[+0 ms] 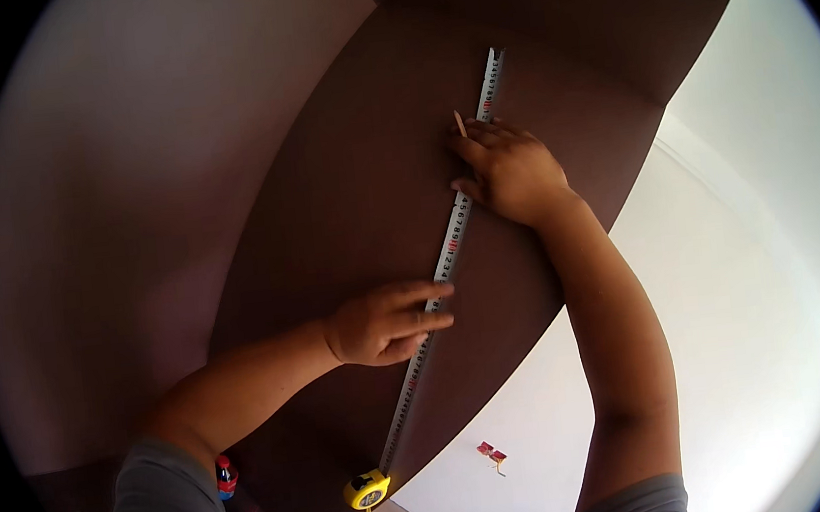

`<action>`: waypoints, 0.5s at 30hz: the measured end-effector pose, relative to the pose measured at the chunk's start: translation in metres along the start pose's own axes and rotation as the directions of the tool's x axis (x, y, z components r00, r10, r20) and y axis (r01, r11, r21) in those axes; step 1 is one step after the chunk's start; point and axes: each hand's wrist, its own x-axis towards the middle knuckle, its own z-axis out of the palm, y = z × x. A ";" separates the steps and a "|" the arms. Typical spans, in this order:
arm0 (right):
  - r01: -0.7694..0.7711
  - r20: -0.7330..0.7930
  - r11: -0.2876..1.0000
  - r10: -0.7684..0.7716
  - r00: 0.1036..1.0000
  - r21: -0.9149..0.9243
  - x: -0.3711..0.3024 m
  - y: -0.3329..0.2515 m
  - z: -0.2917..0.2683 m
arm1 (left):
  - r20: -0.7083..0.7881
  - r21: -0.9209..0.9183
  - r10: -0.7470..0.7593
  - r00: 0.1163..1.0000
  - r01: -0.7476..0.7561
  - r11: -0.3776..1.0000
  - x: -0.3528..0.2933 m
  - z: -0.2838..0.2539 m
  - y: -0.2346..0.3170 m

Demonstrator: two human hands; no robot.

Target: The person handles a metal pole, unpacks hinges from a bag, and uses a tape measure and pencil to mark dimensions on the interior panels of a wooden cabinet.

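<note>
A tape measure (367,490) with a yellow case sits at the lower end of the brown panel. Its pale blade (401,423) runs drawn out up the panel to a hooked end near the top. My right hand (515,172) lies across the upper part of the blade, hiding a stretch of it. A thin pencil (461,125) pokes out between that hand's curled fingers. Lower down, my left hand (379,325) reaches over the blade from the left, fingers stretched out and slightly blurred. Whether its fingertips touch the blade I cannot tell.
The brown panel (343,174) fills the middle, meeting another brown surface at the upper right. A pale wall (166,181) stands to the left. At the lower left are a red and blue object (226,477) and a dark item. A small red-and-white scrap (489,453) lies on the white surface.
</note>
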 end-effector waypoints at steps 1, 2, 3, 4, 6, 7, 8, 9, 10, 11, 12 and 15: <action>0.011 -0.009 1.000 -0.010 1.000 0.019 0.001 0.004 0.000 | -0.104 -0.124 -0.132 0.986 0.119 0.985 0.010 0.003 0.003; 0.014 -0.008 0.999 -0.014 1.000 0.046 -0.003 0.005 -0.002 | -0.201 -0.170 -0.391 0.898 0.361 0.917 0.026 0.004 0.010; 0.008 0.005 0.999 -0.008 1.000 0.035 -0.005 0.007 -0.006 | -0.282 -0.234 -0.618 0.734 0.571 0.786 0.045 0.004 0.011; 0.003 0.011 1.000 -0.003 1.000 0.029 -0.003 0.008 -0.011 | -0.246 -0.162 -0.681 0.690 0.663 0.730 0.059 0.001 0.010; 0.004 -0.014 1.000 -0.003 1.000 0.019 -0.001 0.010 -0.004 | -0.211 0.007 -0.768 0.604 0.787 0.617 0.078 -0.007 -0.007; 0.014 -0.020 0.999 -0.014 1.000 0.037 -0.002 0.010 -0.001 | -0.198 0.094 -0.762 0.617 0.786 0.612 0.082 -0.006 -0.008; 0.025 -0.025 0.998 -0.024 0.999 0.053 -0.004 0.012 0.001 | -0.184 0.179 -0.756 0.628 0.777 0.603 0.085 -0.004 -0.009; 0.032 -0.019 0.999 -0.031 0.999 0.039 -0.004 0.016 0.002 | -0.167 0.262 -0.751 0.639 0.763 0.591 0.088 -0.003 -0.010; 0.029 -0.007 0.999 -0.028 1.000 0.023 -0.004 0.018 0.003 | -0.147 0.278 -0.755 0.639 0.759 0.588 0.090 -0.002 -0.011; 0.026 0.006 1.000 -0.026 1.000 0.007 -0.005 0.019 0.006 | -0.127 0.293 -0.759 0.638 0.756 0.586 0.094 -0.002 -0.012; 0.013 -0.018 1.000 -0.013 1.000 0.008 -0.007 0.020 0.011 | -0.107 0.307 -0.763 0.638 0.751 0.585 0.095 -0.001 -0.014; -0.040 -0.113 0.992 0.054 0.992 0.118 -0.005 0.022 0.008 | -0.138 0.358 -0.646 0.751 0.646 0.674 0.094 0.002 -0.024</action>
